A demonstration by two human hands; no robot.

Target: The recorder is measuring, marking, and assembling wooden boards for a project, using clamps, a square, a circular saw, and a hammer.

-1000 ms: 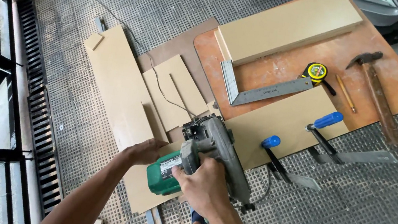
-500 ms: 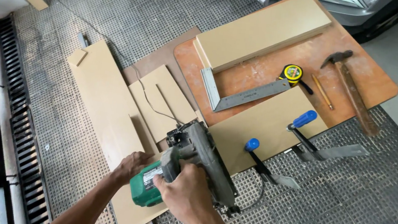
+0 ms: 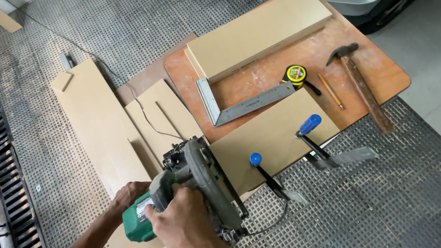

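Both hands hold a circular saw [image 3: 198, 191] at the near edge of the scene: the right hand [image 3: 181, 227] is wrapped tight over its top handle, and the left hand [image 3: 130, 196] is closed around the green motor housing at the saw's left side. The saw sits at the near left corner of a clamped board [image 3: 272, 139], its guard lying along that board's left edge, with long pale boards [image 3: 99, 126] on the grating [image 3: 388, 217] just to its left. Two clamps with blue handles pin the clamped board: the near clamp [image 3: 267, 174] stands just right of the saw, the far clamp [image 3: 319, 144] sits at the board's right edge, its bar reaching out over the grating. A black cord [image 3: 270, 220] loops from the saw past the near clamp. The clamped board rests partly on a reddish worktop [image 3: 384, 71]. Touching the board's far edge lies a steel square [image 3: 239, 107], its short arm against a thick panel [image 3: 260, 31] that runs along the worktop's far left edge. Near the square's long arm sits a yellow tape measure [image 3: 295, 73]; a pencil [image 3: 331, 91] lies just right of it, and a hammer [image 3: 362, 85] lies along the worktop's right side. A thin wire [image 3: 143, 112] trails across the pale boards toward the saw.
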